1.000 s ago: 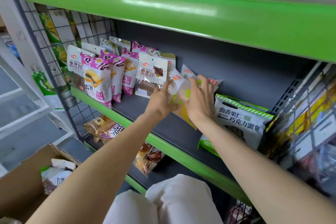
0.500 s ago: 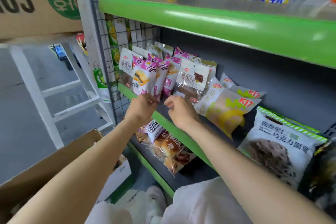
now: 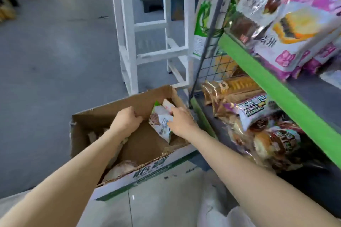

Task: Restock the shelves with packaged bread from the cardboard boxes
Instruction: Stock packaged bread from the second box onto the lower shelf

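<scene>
Head view: right hand (image 3: 181, 120) grip on glossy bread packet (image 3: 160, 122) — left hand (image 3: 126, 119) curled, empty, in corrugated cardboard box (image 3: 118, 106).

Left hand (image 3: 127, 120) fingertips hidden.

Both hands have left the green-edged shelf (image 3: 282, 86), now at the right of the frame, and come down into the open cardboard box (image 3: 129, 177) on the floor at centre. The left hand (image 3: 127, 120), which was at the shelf's front packets, is curled over the box's inside. The right hand (image 3: 181, 120) now rests on a green-and-white bread packet (image 3: 160, 121) standing in the box.
</scene>
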Tool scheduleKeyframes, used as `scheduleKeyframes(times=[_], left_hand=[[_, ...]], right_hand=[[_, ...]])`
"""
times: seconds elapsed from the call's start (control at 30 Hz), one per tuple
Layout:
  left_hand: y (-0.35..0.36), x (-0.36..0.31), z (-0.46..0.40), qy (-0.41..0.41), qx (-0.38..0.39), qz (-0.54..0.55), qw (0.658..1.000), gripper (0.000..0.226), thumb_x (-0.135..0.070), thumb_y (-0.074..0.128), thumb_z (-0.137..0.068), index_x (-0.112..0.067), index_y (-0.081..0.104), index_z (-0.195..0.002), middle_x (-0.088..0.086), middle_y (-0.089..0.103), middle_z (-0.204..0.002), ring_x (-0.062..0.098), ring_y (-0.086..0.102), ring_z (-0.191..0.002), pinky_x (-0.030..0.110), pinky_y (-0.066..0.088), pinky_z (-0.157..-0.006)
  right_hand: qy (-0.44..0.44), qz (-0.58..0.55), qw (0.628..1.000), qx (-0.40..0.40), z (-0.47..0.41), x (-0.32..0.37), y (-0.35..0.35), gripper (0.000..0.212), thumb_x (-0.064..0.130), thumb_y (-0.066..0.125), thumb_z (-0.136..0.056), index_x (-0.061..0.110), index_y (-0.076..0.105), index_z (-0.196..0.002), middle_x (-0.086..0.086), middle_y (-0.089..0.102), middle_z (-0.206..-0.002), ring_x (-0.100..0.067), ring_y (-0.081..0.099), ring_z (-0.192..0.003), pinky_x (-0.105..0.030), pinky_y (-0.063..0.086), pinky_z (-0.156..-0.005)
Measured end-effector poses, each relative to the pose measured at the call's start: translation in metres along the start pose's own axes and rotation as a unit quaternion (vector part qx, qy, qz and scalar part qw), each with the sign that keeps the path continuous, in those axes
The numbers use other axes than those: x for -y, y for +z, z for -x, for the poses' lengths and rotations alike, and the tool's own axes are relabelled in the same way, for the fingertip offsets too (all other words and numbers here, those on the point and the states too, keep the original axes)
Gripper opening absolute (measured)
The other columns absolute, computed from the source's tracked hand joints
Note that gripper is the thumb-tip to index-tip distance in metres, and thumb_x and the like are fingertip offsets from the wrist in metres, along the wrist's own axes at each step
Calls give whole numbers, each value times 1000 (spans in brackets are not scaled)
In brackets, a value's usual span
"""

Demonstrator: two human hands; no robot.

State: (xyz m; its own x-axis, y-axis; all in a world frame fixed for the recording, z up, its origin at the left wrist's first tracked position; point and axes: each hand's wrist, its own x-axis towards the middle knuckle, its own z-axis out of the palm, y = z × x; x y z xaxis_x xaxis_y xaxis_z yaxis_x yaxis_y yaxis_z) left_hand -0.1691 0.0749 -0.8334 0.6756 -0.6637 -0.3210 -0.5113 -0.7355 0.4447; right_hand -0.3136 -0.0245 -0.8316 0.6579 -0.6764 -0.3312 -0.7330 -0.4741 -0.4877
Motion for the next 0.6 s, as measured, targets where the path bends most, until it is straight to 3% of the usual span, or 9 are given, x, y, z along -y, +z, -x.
scheduleKeyframes(times=[0.07,0.17,0.27,0.33,0.4,0.47,0.6], left_hand=[[19,26,-25,-14,30,-27,999,33,-29,58,-85,-10,52,-111,15,59,-115,33,55,-111,36,47,-90],[47,56,-59,-34,73,-96,992,63,-37,62,-84,-20,37,-139,11,41,-136,33,40,-127,44,39,-101],[71,82,-84,-47,93,-183,978,71,-41,64,-82,-23,31,-143,12,34,-143,33,31,-134,49,27,-108],[86,96,-93,-61,62,-222,971,73,-40,66,-81,-22,30,-141,15,29,-145,34,22,-138,53,20,-111],[97,103,-96,-81,-1,-203,976,73,-28,69,-81,-19,28,-140,19,25,-142,38,21,-135,52,23,-109],[106,107,-95,-91,-52,-190,976,68,-10,64,-82,-10,26,-138,23,31,-135,39,32,-125,45,30,-104],[109,114,-100,-70,-94,-197,973,23,-1,49,-90,-5,49,-113,18,55,-116,38,46,-113,46,37,-92]], right_hand=[[13,24,998,53,-36,-5,32,53,27,47,-95,18,31,-145,-4,28,-151,-29,27,-139,-36,33,-109],[66,57,990,114,-77,-18,66,63,29,50,-94,17,19,-147,-14,17,-151,-36,17,-140,-41,32,-108],[113,104,980,127,-103,-31,87,74,25,58,-91,17,10,-148,-22,16,-148,-41,12,-139,-44,30,-107],[125,140,977,105,-116,-31,96,83,27,62,-89,10,7,-148,-25,25,-145,-41,16,-138,-43,32,-106],[136,175,971,88,-128,-30,104,75,22,64,-88,5,18,-144,-24,36,-140,-38,23,-136,-41,39,-100],[123,213,967,73,-136,-27,110,58,17,65,-87,5,37,-136,-19,48,-132,-35,33,-130,-41,39,-98],[81,107,991,5,-131,-19,117,23,9,62,-85,8,56,-108,-14,58,-113,-34,54,-111,-40,46,-83]])
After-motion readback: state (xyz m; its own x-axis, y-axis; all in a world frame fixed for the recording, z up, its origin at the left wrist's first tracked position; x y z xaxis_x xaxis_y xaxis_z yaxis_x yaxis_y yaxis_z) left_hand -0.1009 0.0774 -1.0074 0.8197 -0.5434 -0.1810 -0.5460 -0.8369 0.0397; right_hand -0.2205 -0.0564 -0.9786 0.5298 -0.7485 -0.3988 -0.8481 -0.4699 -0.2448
